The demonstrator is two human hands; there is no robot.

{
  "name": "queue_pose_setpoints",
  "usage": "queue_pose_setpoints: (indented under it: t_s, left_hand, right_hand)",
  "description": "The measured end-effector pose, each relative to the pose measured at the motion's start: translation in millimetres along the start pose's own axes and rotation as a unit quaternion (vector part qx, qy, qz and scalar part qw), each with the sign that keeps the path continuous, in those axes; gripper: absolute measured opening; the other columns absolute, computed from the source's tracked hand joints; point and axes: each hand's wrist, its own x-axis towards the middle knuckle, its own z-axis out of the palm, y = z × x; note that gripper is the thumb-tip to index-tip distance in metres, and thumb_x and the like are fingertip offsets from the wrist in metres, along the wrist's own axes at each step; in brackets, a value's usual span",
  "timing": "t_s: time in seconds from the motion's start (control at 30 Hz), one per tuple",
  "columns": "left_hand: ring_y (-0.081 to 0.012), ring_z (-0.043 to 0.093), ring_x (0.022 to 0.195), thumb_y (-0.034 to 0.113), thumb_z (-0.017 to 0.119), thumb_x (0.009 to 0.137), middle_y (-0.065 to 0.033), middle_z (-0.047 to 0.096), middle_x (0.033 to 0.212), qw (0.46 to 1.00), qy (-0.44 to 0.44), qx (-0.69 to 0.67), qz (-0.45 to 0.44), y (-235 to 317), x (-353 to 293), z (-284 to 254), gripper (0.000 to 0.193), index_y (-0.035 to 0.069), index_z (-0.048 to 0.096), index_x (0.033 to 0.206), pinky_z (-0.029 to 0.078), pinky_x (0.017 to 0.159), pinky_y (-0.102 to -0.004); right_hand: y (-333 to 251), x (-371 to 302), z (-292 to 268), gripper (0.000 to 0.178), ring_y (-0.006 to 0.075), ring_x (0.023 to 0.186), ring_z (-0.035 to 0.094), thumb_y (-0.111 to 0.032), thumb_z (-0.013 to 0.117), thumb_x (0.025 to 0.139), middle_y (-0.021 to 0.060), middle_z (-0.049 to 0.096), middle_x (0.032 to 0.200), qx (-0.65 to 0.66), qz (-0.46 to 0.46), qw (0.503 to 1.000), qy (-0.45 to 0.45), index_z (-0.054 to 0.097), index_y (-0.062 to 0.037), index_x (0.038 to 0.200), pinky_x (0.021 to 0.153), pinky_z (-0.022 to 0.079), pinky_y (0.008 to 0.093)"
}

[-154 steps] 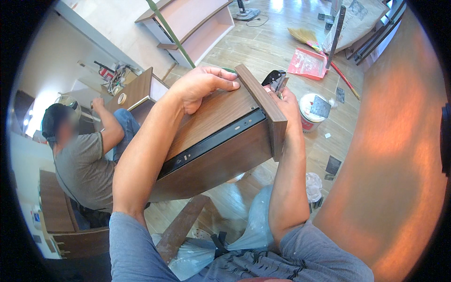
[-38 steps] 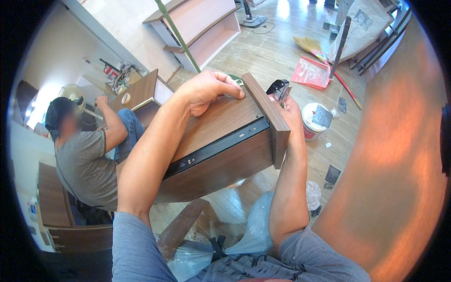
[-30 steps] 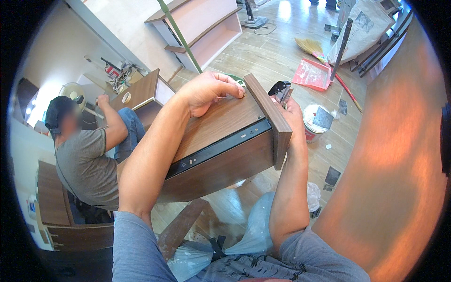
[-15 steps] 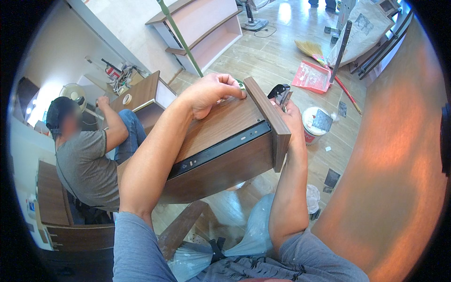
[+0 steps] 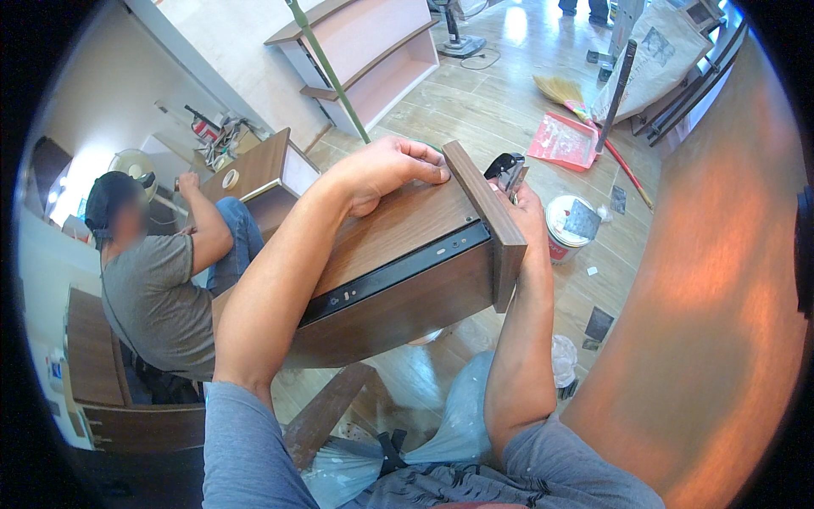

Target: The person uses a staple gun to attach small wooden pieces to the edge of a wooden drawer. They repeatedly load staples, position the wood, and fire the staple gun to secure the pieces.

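A brown wood-grain drawer (image 5: 398, 216) lies tilted in front of me, a black metal slide (image 5: 398, 270) along its near side. Its thicker front panel (image 5: 487, 222) faces right. Over the far edge, close to that panel, my left hand (image 5: 394, 174) has its fingers curled and pressed together; what they pinch, if anything, is hidden. My right hand (image 5: 527, 210) reaches round the outer face of the panel, closed on a black-and-silver metal piece (image 5: 510, 172). The panel hides part of this hand, and the piece's exact kind does not show.
A co-worker (image 5: 161, 271) sits at left beside another brown drawer unit (image 5: 259, 170). Beyond my right hand stand a white bucket (image 5: 566, 248), a red dustpan (image 5: 563, 140) and a broom (image 5: 564, 92). A large curved brown panel (image 5: 704, 322) fills the right side.
My left fingertips have shifted slightly right, toward the front panel. Otherwise the drawer, my right hand and the metal piece stay nearly where they were.
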Motion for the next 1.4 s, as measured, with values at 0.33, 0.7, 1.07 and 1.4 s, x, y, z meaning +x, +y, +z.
queue_pose_setpoints:
  t_s: [0.33,0.7,1.07,1.4]
  left_hand:
    - [-0.0105,0.069,0.086,0.005,0.078,0.089,-0.0015,0.073,0.095,0.993,-0.062,-0.095,-0.022,-5,3,-8,0.021,0.007,0.068,0.107,0.055,0.075,-0.0239]
    - [-0.0107,0.067,0.093,0.002,0.079,0.085,-0.0013,0.071,0.097,0.988,-0.089,-0.128,-0.005,-8,1,-16,0.029,0.007,0.067,0.111,0.052,0.085,-0.0248]
    - [-0.0128,0.069,0.090,0.002,0.076,0.084,-0.0024,0.072,0.095,0.994,-0.045,-0.094,-0.033,-2,1,-3,0.022,0.010,0.067,0.103,0.055,0.079,-0.0255]
    - [-0.0156,0.068,0.089,0.005,0.076,0.083,-0.0014,0.070,0.095,0.995,-0.031,-0.079,-0.061,0,7,-1,0.020,0.013,0.065,0.097,0.056,0.076,-0.0301]
  right_hand:
    - [-11,-5,0,0.028,0.0225,0.093,0.069,-0.029,0.067,0.095,0.0123,0.075,0.098,-0.018,0.012,1.000,0.004,0.072,-0.0023,0.101,0.088,0.050,0.0358]
    - [-3,-2,1,0.027,0.0184,0.085,0.067,-0.029,0.068,0.095,0.0093,0.075,0.095,0.018,0.001,1.000,0.000,0.071,-0.0031,0.102,0.082,0.050,0.0343]
    - [-3,-2,0,0.025,0.0193,0.086,0.067,-0.028,0.068,0.096,0.0087,0.075,0.094,0.009,0.001,1.000,-0.002,0.071,-0.0035,0.102,0.083,0.050,0.0349]
    - [2,2,2,0.028,0.0209,0.088,0.068,-0.030,0.068,0.095,0.0115,0.075,0.096,0.022,-0.004,1.000,-0.002,0.072,-0.0030,0.102,0.085,0.050,0.0356]
